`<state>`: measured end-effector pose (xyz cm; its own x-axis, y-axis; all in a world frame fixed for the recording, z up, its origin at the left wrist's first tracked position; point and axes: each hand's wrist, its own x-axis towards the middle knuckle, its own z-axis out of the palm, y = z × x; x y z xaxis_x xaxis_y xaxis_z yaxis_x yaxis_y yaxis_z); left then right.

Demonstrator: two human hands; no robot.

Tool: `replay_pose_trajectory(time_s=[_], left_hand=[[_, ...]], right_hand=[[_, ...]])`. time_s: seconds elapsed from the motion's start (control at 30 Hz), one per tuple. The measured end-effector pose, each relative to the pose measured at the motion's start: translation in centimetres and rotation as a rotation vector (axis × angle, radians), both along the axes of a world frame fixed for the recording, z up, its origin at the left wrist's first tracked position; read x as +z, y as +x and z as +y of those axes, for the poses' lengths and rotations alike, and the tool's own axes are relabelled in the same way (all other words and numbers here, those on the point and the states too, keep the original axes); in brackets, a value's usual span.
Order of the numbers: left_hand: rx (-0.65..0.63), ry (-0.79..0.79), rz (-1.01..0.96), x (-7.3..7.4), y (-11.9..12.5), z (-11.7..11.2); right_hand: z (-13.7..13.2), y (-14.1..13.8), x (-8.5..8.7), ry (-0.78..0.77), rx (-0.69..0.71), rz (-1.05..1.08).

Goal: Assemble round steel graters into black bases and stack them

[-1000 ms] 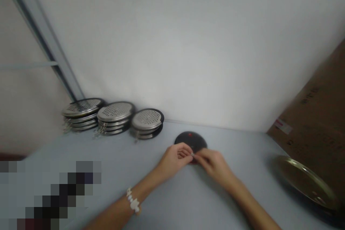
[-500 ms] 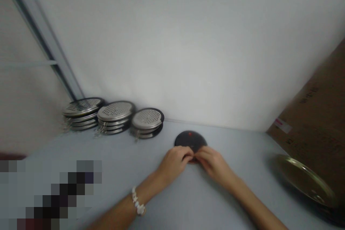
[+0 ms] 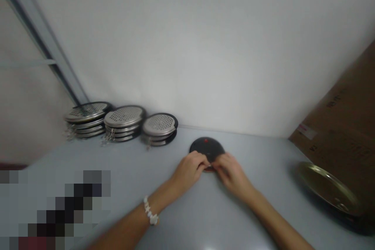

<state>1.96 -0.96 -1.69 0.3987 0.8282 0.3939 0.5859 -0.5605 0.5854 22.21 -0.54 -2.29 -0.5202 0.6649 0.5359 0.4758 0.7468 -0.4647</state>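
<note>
A black round disc [image 3: 207,146] with a red spot near its far edge lies on the grey table in the head view. Over its near edge my left hand [image 3: 191,167] is closed in a pinch, thumb and forefinger together. My right hand [image 3: 231,170] meets it there, fingers also pinched, with the fingertips of both hands nearly touching. Something small and pale may be between them, but blur and the fingers hide what it is. A reddish rim of the disc shows just below the fingertips.
Three stacks of round perforated metal plates with black edges [image 3: 88,112], [image 3: 125,116], [image 3: 160,124] stand along the wall at left. At right, a round transparent lid [image 3: 331,187] lies beside a cardboard box [image 3: 348,125]. A patch at lower left is pixelated.
The whole view has shifted slightly, so things sit a little higher in the picture. Both hands stay pinched at the disc's near edge.
</note>
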Motion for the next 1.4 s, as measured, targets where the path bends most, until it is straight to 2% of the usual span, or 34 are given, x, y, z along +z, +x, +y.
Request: replay_pose_trajectory(time_s=[0.3,0.53,0.93,1.17,1.4], left_hand=[[-0.016,0.050,0.005,-0.1,-0.1,0.5],[-0.033,0.003,-0.018,-0.1,-0.1,0.8],[-0.106,-0.011,0.020,0.0,0.0,2.1],[-0.125,0.008,0.040,-0.2,0.9,3.0],[-0.158,-0.002,-0.009,0.7,0.6,2.3]], right_hand=[[0.1,0.3,-0.1,-0.039,0.055,0.007],[0.2,0.5,-0.3,-0.066,0.064,-0.046],[1.6,1.1,0.9,-0.067,0.137,-0.114],[3.1,2.4,0.5,-0.099,0.195,-0.111],[3.1,2.8,-0.2,-0.102,0.160,-0.066]])
